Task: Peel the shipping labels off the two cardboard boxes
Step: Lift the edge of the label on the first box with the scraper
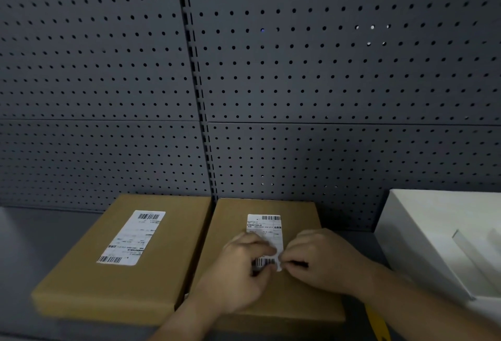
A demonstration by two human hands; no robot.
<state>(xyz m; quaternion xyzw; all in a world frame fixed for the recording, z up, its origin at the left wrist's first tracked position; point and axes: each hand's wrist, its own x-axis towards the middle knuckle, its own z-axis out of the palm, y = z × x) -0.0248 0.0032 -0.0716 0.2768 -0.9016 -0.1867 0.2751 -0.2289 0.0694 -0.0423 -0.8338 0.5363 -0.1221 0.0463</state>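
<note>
Pinching right label near edge, both hands, left hand and right hand; label long axis runs away from person on right box. Left label flat on left box.

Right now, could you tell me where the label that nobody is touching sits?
In the head view it lies flat on the left cardboard box, left of centre: the untouched label, beside the right box where both hands work.
</note>
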